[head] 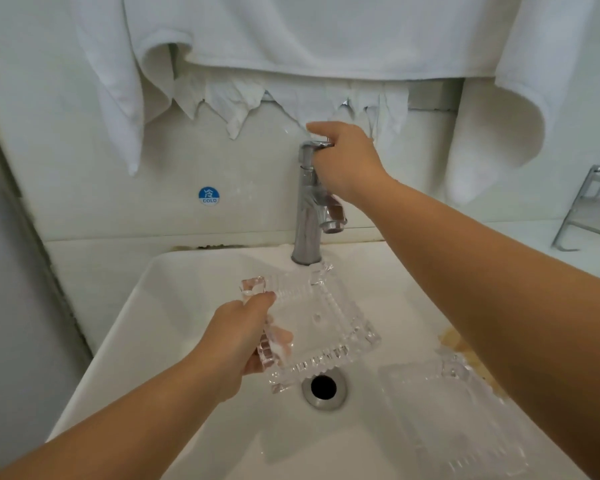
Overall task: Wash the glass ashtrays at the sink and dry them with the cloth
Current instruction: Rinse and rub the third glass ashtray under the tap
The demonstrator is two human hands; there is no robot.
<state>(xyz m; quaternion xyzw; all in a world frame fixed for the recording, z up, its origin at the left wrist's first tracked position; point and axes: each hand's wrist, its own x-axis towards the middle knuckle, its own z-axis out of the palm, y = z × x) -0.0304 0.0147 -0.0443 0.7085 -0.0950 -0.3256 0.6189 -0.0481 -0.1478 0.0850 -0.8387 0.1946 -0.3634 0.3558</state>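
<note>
**Wet glass, held by one edge**

Because the ashtray [312,320] is thick, rigid glass, I judge it heavy, slick and chippable. My left hand [238,336] pinches its near-left rim above the sink [187,427]; my right hand [343,157] clasps the faucet handle [317,144]. No water shows. A second ashtray [454,420] is partly hidden by my forearm.

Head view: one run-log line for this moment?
left hand: grips square clear glass ashtray over white sink | right hand: on chrome tap handle | water: none visible

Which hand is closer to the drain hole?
Left. The left hand holds an ashtray just above the drain; the right hand is up on the tap handle.
</note>
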